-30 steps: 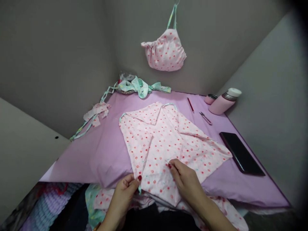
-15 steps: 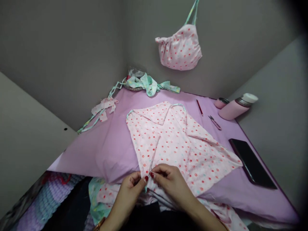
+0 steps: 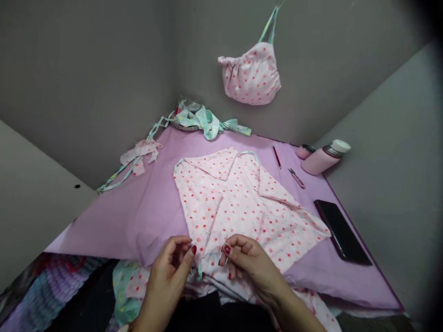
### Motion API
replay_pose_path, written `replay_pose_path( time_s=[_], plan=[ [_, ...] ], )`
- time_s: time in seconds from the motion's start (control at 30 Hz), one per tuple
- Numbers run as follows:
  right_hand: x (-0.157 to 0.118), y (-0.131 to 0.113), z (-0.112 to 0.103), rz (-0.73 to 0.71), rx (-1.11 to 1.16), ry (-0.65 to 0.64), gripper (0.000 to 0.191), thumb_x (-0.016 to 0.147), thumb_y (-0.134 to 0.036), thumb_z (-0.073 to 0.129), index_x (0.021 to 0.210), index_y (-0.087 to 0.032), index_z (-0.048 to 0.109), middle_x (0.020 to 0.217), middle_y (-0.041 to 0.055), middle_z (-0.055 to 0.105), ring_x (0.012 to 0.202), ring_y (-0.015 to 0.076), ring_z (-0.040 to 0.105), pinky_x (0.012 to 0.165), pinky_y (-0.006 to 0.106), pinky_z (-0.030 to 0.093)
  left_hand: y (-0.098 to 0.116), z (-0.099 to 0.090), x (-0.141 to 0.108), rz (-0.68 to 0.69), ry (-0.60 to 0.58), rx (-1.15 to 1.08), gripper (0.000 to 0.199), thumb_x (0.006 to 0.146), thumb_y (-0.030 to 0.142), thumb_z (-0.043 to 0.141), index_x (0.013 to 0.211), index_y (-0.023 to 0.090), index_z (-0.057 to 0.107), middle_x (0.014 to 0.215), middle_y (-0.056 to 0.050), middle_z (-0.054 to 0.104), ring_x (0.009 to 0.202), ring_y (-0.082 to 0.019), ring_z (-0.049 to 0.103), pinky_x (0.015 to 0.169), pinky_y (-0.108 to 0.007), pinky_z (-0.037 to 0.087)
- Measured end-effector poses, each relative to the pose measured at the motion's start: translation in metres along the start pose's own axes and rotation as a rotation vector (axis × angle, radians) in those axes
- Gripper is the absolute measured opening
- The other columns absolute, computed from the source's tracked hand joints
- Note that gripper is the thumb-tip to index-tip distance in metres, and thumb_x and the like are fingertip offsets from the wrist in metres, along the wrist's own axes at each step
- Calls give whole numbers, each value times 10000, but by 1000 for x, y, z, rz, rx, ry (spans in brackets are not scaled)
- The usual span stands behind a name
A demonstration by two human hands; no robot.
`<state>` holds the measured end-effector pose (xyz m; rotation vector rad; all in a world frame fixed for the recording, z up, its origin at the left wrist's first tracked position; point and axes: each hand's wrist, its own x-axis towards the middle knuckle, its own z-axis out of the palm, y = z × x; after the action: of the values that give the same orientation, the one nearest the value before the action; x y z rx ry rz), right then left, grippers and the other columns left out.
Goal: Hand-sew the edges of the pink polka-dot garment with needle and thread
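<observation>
Pink fabric with red dots [image 3: 238, 203] lies spread over the lilac cloth, its lower edge near both hands. My right hand [image 3: 247, 260] pinches a thin needle between thumb and forefinger above the fabric's lower part. To the left, my left hand [image 3: 175, 263] is raised beside the fabric's lower left edge, its thumb and forefinger close together; whatever lies between them is too small to make out. A bit of mint trim [image 3: 200, 271] shows at the fabric's lower edge between the hands.
Beyond the fabric lie a red pencil [image 3: 277, 157] and thread snips [image 3: 296, 178]. A pink bottle [image 3: 320, 160] and black phone [image 3: 342, 232] are on the right. Mint strips [image 3: 209, 122] lie at the back; a dotted pouch [image 3: 252, 76] hangs on the wall.
My hands have moved apart and away from the fabric's lower edge, which they were both touching. The needle now shows in my right hand. The whole view has shifted slightly.
</observation>
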<state>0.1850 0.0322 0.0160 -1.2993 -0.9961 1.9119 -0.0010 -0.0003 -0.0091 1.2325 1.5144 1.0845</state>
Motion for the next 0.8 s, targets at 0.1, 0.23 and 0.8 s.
replay_pose_path(
  time_s=[0.1, 0.23, 0.8],
  plan=[
    [-5, -1, 3, -20, 27, -61, 348, 706, -443, 678, 739, -127, 536, 631, 12, 627, 402, 39, 495, 400, 137, 314, 17, 3, 3, 228, -208, 83, 295, 857, 222, 466, 1146, 222, 526, 1193, -89, 550, 1010, -200, 546, 819, -339, 460],
    [-11, -2, 5, -34, 63, -79, 351, 696, -442, 688, 734, -139, 515, 620, -6, 614, 408, 42, 509, 391, 128, 306, 33, 17, 11, 294, -432, 99, 398, 867, 167, 456, 1258, 239, 466, 1148, -83, 604, 937, -163, 591, 799, -315, 479],
    [-23, -5, -35, -168, 492, 263, 252, 619, -279, 776, 719, -151, 584, 765, -6, 634, 468, 38, 501, 395, 129, 376, 36, 21, 20, 446, -480, 322, 212, 844, 134, 459, 921, 165, 654, 777, -45, 670, 714, -149, 622, 637, -253, 470]
  ],
)
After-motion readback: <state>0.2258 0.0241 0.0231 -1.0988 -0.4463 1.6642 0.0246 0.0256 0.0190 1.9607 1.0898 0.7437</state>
